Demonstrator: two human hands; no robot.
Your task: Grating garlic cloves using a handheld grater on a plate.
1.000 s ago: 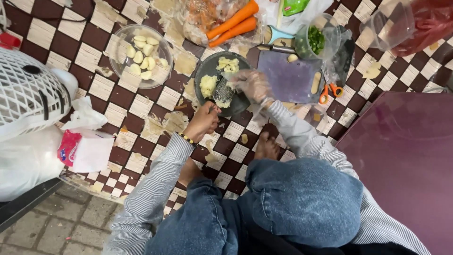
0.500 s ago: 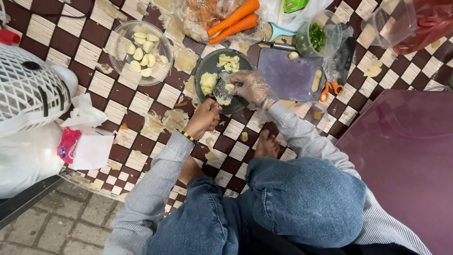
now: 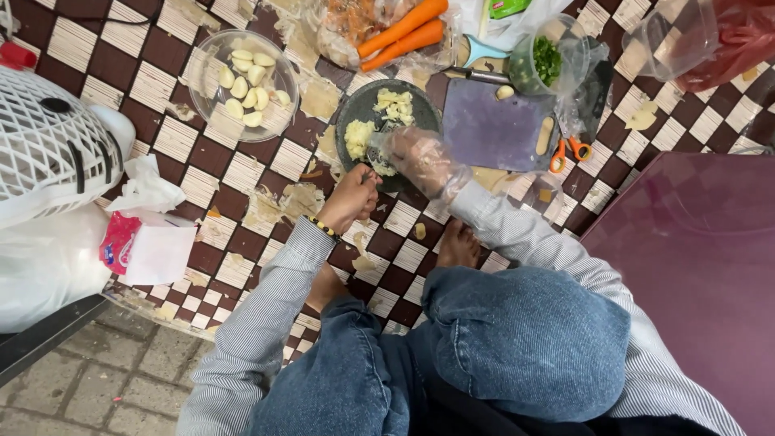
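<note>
Two hands meet over the dark plate, upper centre. Your left hand is closed around a small tool; your gloved right hand pinches a potato piece. Risk: slippery glove, piece drops onto peel-littered mat.

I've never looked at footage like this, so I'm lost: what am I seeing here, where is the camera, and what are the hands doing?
The camera sits on a person's head and looks straight down, so you see their own arms, jeans-clad knees and bare feet. They crouch on a brown-and-cream checkered mat. The right hand, inside a clear plastic glove, rests over a dark plate of mashed pale food. The left hand grips something small at the plate's edge; I cannot tell what. Nearby lie a glass bowl of peeled cloves, carrots, a purple cutting board and orange scissors.
</note>
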